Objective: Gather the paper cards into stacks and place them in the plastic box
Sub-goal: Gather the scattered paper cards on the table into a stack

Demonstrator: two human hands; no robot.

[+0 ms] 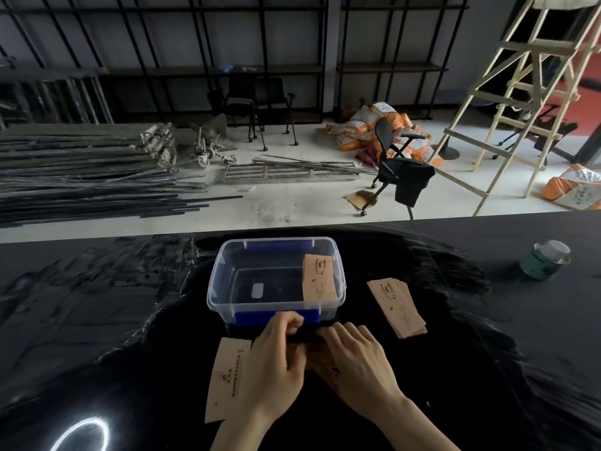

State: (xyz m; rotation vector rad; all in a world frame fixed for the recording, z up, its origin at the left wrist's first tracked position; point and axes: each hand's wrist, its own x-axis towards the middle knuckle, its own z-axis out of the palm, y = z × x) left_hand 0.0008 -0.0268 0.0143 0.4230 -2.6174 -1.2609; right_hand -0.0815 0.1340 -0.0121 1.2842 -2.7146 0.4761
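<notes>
A clear plastic box (214, 281) with blue clips stands on the black table, holding a stack of tan paper cards (318, 279) against its right wall. Just in front of the box, my left hand (276, 362) and my right hand (354, 362) press together around a small bunch of cards (313, 351), mostly hidden between the fingers. A fanned stack of cards (398, 307) lies to the right of the box. Another long card (227, 379) lies flat to the left of my left hand.
A green-labelled jar (546, 260) stands at the table's right. The glossy black table (97, 304) reflects a ring light at the front left. Beyond the far edge are an office chair (396, 164), metal bars, sacks and a wooden ladder.
</notes>
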